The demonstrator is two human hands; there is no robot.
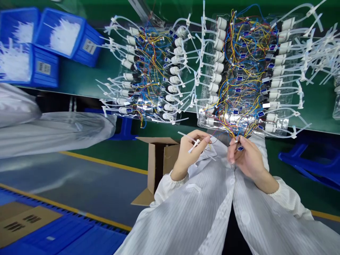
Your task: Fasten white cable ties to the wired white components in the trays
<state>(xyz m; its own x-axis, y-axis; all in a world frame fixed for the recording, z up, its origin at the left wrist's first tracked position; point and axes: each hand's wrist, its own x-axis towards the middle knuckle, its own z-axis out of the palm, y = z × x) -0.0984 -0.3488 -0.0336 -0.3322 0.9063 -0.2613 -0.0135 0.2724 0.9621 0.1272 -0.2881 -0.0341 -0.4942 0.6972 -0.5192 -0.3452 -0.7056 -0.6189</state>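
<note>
Two hands: the left hand (187, 154) and the right hand (249, 156) are in front of a striped coat (212, 202), just below the near edge of a clear tray (203, 120).
Left fingers: thumb and forefinger tips come together, seemingly on a thin wire (210, 139); a white tee fitting (195, 145) with a translucent tube (183, 134) lies across the hand between them.
Right fingers: thumb and forefinger pinch a wire bundle (233, 134) by a small white connector (236, 141); the other fingers curl loosely, with a blue-wrapped part (240, 148) just beside them.
Wire bundle's place: it runs from the right fingertips up onto the tray, among tangled leads (239, 74) between two columns of white cylinders (278, 71).
Wire handling: probably light, limp and quick to snag, the joints fragile; the connector's housing looks a safer hold than the bare strands.
Tee handling: likely light, smooth and rather stiff, the tube springier; the fitting's body should give the surest grip.
Blue bins (46, 76): filled with white pieces, at the far left.
Cardboard box (151, 170): open, beyond the left wrist.
</note>
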